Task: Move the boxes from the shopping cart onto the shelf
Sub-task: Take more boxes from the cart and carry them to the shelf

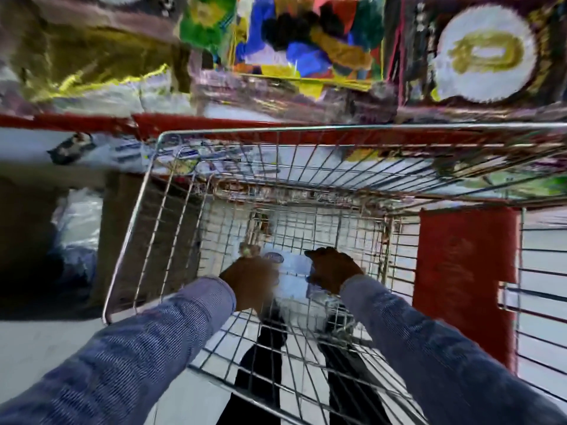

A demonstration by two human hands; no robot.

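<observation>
Hands reach deep into the wire shopping cart [171, 191], left hand [250, 283] and right hand [333, 268] each pressed to a side of a pale box [294, 266] on its floor, with the red-edged shelf [214, 122] of blurred colourful packages beyond the cart's far rim.

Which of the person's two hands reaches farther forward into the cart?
The right hand; its fingers stretch farther along the white box than the left hand, which sits back nearer the sleeve.

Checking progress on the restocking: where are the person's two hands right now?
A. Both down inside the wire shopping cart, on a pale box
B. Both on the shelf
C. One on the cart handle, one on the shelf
A: the left hand and right hand flank the pale white-and-blue box low inside the silver wire shopping cart.
</observation>
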